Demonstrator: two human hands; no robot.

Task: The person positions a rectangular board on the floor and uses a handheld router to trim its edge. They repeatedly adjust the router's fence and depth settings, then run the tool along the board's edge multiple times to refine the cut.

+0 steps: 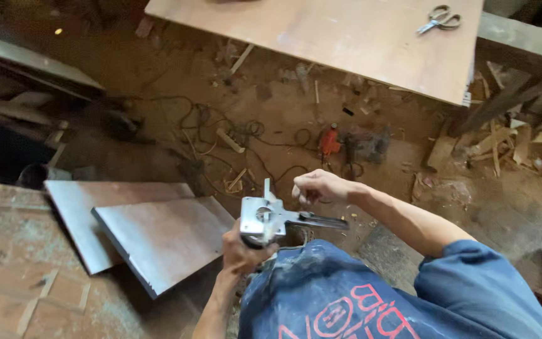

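Note:
My left hand [243, 250] grips a small power tool with a square silver metal base plate [262, 217], held at waist height with the plate facing up toward me. My right hand [318, 186] hovers just to the right of the plate, its fingers pinched together on a small part at the plate's edge; what it pinches is too small to tell. A dark bar [321, 220] sticks out to the right of the tool under my right wrist. My blue shirt [359, 295] fills the lower middle.
A large plywood sheet [346, 37] lies on a bench at the top, with scissors [439, 19] on it. Two boards [158, 232] lean at the left. The sawdust floor holds tangled cables [233, 135], a red power tool [330, 142] and wood scraps [503, 141].

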